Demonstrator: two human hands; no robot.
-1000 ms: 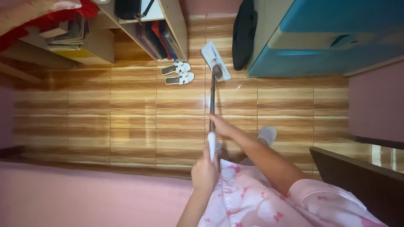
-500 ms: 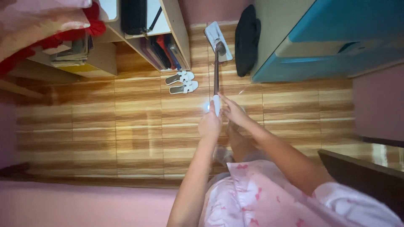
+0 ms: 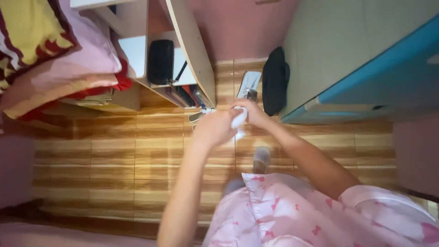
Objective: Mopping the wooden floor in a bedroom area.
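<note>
- both hands are closing around the white handle end of the mop [image 3: 239, 118]: the left hand [image 3: 215, 128] is wrapping it from the left, the right hand [image 3: 250, 113] is covering it from the right, each grip holding tight on the mop.
- the pole is running almost straight away from the hands, so it is mostly hidden; only the flat pale mop head [image 3: 249, 84] is showing, lying on the wood-striped floor [image 3: 114, 160] by the pink wall.
- the head is sitting in the narrow gap between the shelf unit [image 3: 192, 55] and the black bag [image 3: 274, 87] leaning on the blue-and-grey cabinet [image 3: 366, 68].
- judging by this, the person is pushing a stroke to the far edge; a next move would call for steering clear of the bag and shelf foot.
- white sandals [image 3: 197, 115] are peeking out behind the left wrist, mostly covered.
- the hands are blurring, so finger placement is hard to make out.
- folded bedding [image 3: 55, 59] is being cut off at the top left.
</note>
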